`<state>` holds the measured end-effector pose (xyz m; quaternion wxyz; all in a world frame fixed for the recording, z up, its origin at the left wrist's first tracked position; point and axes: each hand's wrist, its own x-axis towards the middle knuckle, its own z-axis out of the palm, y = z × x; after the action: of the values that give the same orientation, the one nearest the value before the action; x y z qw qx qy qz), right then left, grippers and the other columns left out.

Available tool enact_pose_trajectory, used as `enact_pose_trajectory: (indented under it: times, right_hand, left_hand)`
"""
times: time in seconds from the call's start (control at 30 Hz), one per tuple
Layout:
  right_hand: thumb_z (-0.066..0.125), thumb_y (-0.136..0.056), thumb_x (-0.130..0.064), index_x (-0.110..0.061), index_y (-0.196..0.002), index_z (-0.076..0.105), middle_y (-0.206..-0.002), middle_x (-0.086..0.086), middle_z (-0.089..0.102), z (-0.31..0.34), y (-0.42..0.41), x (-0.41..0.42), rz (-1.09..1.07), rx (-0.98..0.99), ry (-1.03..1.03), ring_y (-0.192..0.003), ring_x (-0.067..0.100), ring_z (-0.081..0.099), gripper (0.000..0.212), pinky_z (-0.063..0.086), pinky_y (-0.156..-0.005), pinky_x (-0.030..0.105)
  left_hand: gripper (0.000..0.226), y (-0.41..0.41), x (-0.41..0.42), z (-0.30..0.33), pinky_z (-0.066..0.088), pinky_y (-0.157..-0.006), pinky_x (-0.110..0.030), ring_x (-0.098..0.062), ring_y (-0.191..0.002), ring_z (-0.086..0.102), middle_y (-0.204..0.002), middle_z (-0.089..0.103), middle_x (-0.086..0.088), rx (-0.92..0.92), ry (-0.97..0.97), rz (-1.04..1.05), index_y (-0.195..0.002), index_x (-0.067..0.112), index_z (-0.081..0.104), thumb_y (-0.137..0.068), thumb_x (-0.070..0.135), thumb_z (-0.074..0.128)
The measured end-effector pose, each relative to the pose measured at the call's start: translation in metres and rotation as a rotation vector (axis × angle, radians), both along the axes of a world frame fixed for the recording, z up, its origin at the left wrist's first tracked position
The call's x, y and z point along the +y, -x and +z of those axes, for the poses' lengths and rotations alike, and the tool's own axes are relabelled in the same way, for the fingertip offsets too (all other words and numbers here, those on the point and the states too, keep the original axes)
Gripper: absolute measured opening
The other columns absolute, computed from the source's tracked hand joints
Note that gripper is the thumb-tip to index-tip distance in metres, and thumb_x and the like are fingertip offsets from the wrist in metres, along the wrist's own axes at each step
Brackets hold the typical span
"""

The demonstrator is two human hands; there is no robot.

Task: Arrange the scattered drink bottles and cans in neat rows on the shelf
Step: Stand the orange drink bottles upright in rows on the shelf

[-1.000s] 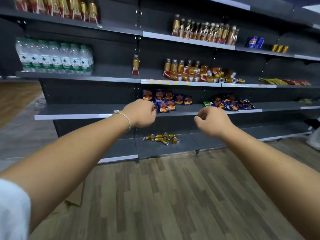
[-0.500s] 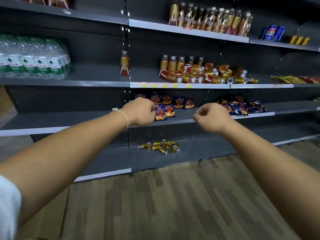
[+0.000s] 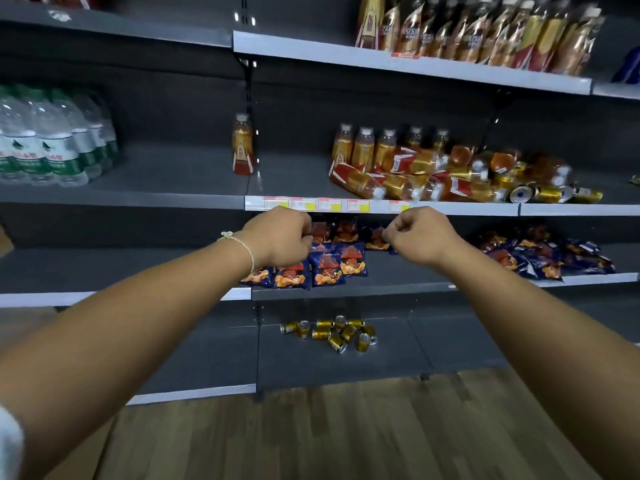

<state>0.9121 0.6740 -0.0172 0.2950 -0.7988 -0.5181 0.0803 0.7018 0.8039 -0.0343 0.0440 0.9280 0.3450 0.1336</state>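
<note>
— Where are the hands?

— Both are stretched out toward the shelf (image 3: 381,206), level with its front edge where the price tags sit. The left hand (image 3: 277,237) has a thin bracelet (image 3: 242,245) at the wrist; its fingers are curled into a loose fist with nothing in them. The right hand (image 3: 420,233) looks much the same, fingers curled under and holding nothing that I can see.

— And the drinks?

— The jumble is on that middle shelf, up and to the right of the hands. A few amber bottles (image 3: 363,147) stand upright at the back, while in front of them a pile of bottles (image 3: 415,178) lies tipped over, mixed with gold cans (image 3: 550,194) on their sides at the right end. One single bottle (image 3: 242,150) stands alone further left, beside the upright post.

— Anything else on the racks?

— A tidy row of bottles (image 3: 478,32) on the shelf above, water bottles (image 3: 52,143) at far left, blue snack bags (image 3: 325,268) on the shelf just behind the hands, and a scatter of small gold cans (image 3: 332,332) lying on the bottom shelf near the wooden floor (image 3: 346,427).
</note>
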Motion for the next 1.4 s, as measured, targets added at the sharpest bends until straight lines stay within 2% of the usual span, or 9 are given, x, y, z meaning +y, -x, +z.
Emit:
enact_pose_trajectory:
  times: [0.13,0.33,0.43,0.53,0.73,0.9,1.07,1.2,1.4]
  right_hand:
    - [0.064,-0.091,-0.022,-0.007,-0.080,0.071,-0.078,-0.002,0.067,-0.006,-0.025,0.067,0.032,-0.017,-0.006,-0.069,0.006,0.056,0.020,0.040,-0.054,0.018]
    - [0.061,-0.091,-0.023,-0.020,-0.063,0.059,-0.066,-0.010,0.057,-0.023,-0.051,0.163,0.016,-0.046,0.014,-0.076,0.015,0.057,0.027,0.041,-0.066,0.021]
    - [0.062,-0.089,-0.024,-0.021,-0.067,0.063,-0.073,-0.010,0.063,-0.026,-0.067,0.205,-0.024,-0.043,0.039,-0.068,0.010,0.057,0.023,0.037,-0.053,0.018]
    - [0.060,-0.090,-0.021,-0.018,-0.066,0.060,-0.076,-0.002,0.066,-0.023,-0.086,0.244,-0.064,-0.054,0.059,-0.076,0.018,0.060,0.024,0.036,-0.053,0.019]
    - [0.061,-0.090,-0.021,-0.014,-0.090,0.066,-0.085,0.004,0.067,-0.036,-0.119,0.298,-0.191,-0.071,0.053,-0.082,0.026,0.064,0.008,0.043,-0.065,0.025]
    - [0.064,-0.088,-0.035,-0.015,-0.125,0.059,-0.110,0.012,0.064,-0.049,-0.147,0.324,-0.290,-0.261,0.165,-0.101,0.033,0.062,0.042,0.054,-0.080,0.037]
    - [0.066,-0.086,-0.048,-0.019,-0.134,0.050,-0.123,0.013,0.057,-0.058,-0.176,0.338,-0.315,-0.290,0.282,-0.113,0.036,0.056,0.058,0.053,-0.091,0.047]
    - [0.064,-0.083,-0.058,-0.018,-0.126,0.053,-0.122,0.012,0.058,-0.064,-0.194,0.345,-0.288,-0.342,0.350,-0.115,0.036,0.055,0.059,0.053,-0.092,0.046]
    - [0.073,-0.072,-0.058,-0.018,-0.102,0.067,-0.090,0.004,0.064,-0.066,-0.216,0.348,-0.170,-0.421,0.277,-0.088,0.026,0.062,0.050,0.058,-0.073,0.037]
  left_hand:
    - [0.021,-0.023,0.053,-0.004,0.052,-0.073,-0.034,-0.026,-0.088,0.058,-0.097,0.065,-0.004,0.001,-0.029,0.015,-0.100,0.020,0.062,-0.090,0.033,0.049]
    - [0.025,-0.055,0.148,-0.015,0.051,-0.078,-0.035,-0.030,-0.098,0.058,-0.107,0.065,-0.006,-0.015,-0.055,0.018,-0.107,0.020,0.062,-0.088,0.032,0.049]
    - [0.018,-0.070,0.200,-0.017,0.051,-0.077,-0.037,-0.027,-0.095,0.058,-0.105,0.065,-0.003,-0.028,-0.020,0.007,-0.097,0.023,0.061,-0.087,0.032,0.049]
    - [0.016,-0.088,0.250,-0.013,0.052,-0.078,-0.037,-0.026,-0.092,0.058,-0.102,0.065,-0.003,-0.011,0.026,-0.033,-0.094,0.021,0.061,-0.088,0.031,0.050]
    - [0.009,-0.134,0.319,-0.025,0.050,-0.078,-0.035,-0.021,-0.087,0.054,-0.092,0.056,0.002,-0.060,0.056,-0.128,-0.090,0.025,0.053,-0.089,0.034,0.050]
    - [0.016,-0.167,0.339,-0.044,0.044,-0.078,-0.029,-0.021,-0.090,0.055,-0.097,0.056,-0.002,-0.119,0.049,-0.201,-0.099,0.017,0.059,-0.088,0.028,0.054]
    - [0.025,-0.193,0.348,-0.043,0.050,-0.084,-0.039,-0.024,-0.098,0.056,-0.107,0.057,-0.005,-0.092,0.050,-0.186,-0.109,0.015,0.059,-0.088,0.028,0.053]
    - [0.028,-0.214,0.351,-0.037,0.050,-0.086,-0.039,-0.023,-0.099,0.055,-0.109,0.057,-0.005,-0.091,0.049,-0.163,-0.112,0.016,0.058,-0.089,0.030,0.054]
    - [0.028,-0.246,0.350,-0.043,0.048,-0.083,-0.032,-0.020,-0.100,0.055,-0.111,0.056,-0.003,-0.107,0.040,-0.169,-0.115,0.020,0.057,-0.089,0.031,0.056]
